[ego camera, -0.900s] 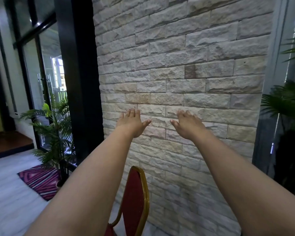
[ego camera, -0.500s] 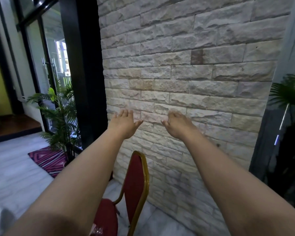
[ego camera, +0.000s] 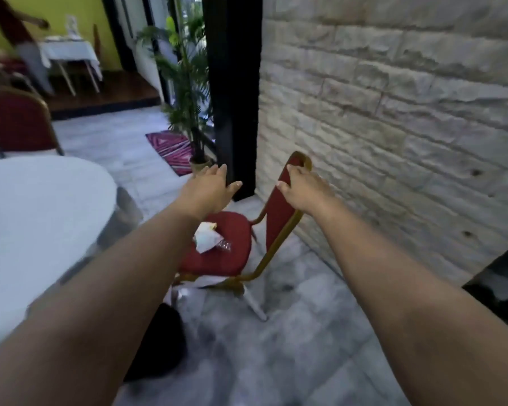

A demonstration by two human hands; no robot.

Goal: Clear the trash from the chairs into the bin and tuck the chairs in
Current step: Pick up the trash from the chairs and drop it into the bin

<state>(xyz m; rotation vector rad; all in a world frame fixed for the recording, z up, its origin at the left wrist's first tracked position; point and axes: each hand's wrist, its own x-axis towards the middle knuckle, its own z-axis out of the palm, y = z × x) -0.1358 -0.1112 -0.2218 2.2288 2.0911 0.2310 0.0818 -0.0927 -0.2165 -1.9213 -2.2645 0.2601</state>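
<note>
1. The chair (ego camera: pixel 232 241) stands between the round table (ego camera: pixel 41 218) on the left and the stone wall (ego camera: pixel 393 127) on the right.
2. Crumpled paper (ego camera: pixel 206 237) lies on its seat.
3. A potted plant (ego camera: pixel 188 92) stands behind.

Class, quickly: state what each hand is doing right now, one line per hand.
Left hand: open, fingers spread, holding nothing.
Right hand: on the top of the red padded gold-framed chair back; whether it is gripping cannot be told.

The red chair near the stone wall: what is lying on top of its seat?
On the red chair seat lie crumpled white paper and a clear plastic wrapper. The left forearm covers the seat's near-left part.
</note>
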